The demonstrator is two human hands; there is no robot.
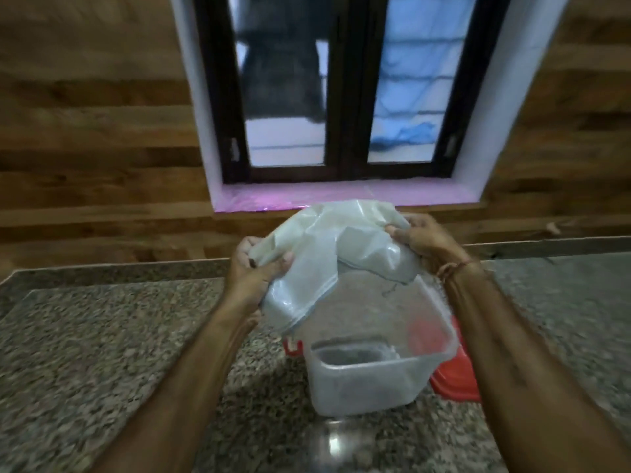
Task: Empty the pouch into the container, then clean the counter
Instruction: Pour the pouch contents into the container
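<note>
Over the tub point(372, 380), you hold the pouch point(327, 254) up in both hands, tilted so its lower end hangs down toward the tub's left rim. Your left hand point(254, 268) has its fingers point(283, 259) closed on the pouch's left side; your right hand point(421, 238) pinches the upper right corner, fingers curled tight into the plastic. The pouch looks bulky and pale, so much of its contents seem to be inside yet. The tub is clear and stands on the bench point(102, 336) just below your hands. Its floor looks nearly bare, though blur makes any thin layer hard to judge. A red lid point(457, 373) lies under or just behind the tub, showing at its right side, and a red clasp point(293, 348) shows at its left. I judge the pour is at its start: emptying is mostly left, and the wiping of the bench has not begun. No cloth is in view. No spill shows on the speckled stone, though its pattern could hide one.
</note>
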